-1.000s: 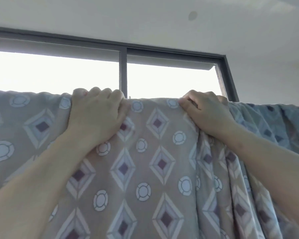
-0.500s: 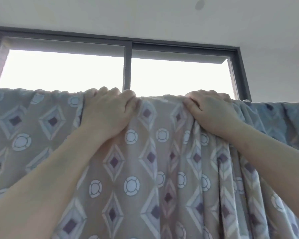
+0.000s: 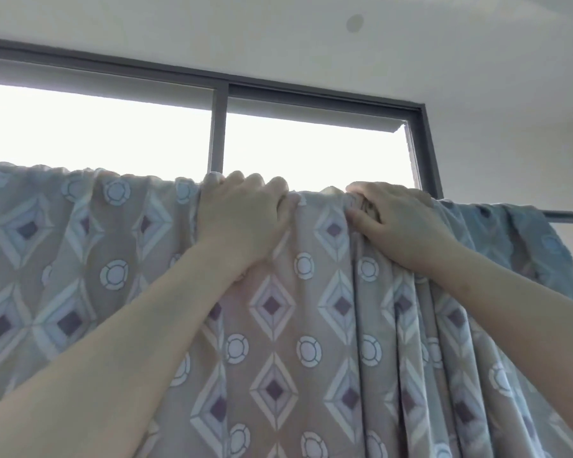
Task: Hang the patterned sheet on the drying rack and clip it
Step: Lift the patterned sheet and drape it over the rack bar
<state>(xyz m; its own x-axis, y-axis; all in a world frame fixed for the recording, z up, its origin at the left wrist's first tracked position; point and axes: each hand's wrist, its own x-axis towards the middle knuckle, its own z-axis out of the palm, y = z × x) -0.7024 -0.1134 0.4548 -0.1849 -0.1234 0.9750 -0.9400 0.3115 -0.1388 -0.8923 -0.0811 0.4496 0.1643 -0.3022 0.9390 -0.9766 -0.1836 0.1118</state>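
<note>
The patterned sheet [image 3: 308,325], beige with diamonds and rings, hangs over a high horizontal bar of the drying rack [image 3: 568,215]; only the bar's bare right end shows. My left hand [image 3: 242,216] grips the sheet's top fold with fingers curled over the bar. My right hand [image 3: 397,219] grips the top fold a short way to the right, where the cloth bunches into vertical pleats. No clip is in view.
A dark-framed window [image 3: 217,133] glares brightly behind the rack. The white ceiling [image 3: 278,31] is close above, and a white wall lies to the right. The sheet hides everything below the bar.
Both hands have slid right along the bar and come closer together. The cloth between and under my right hand is more gathered, and the bar's bare right end has come into view.
</note>
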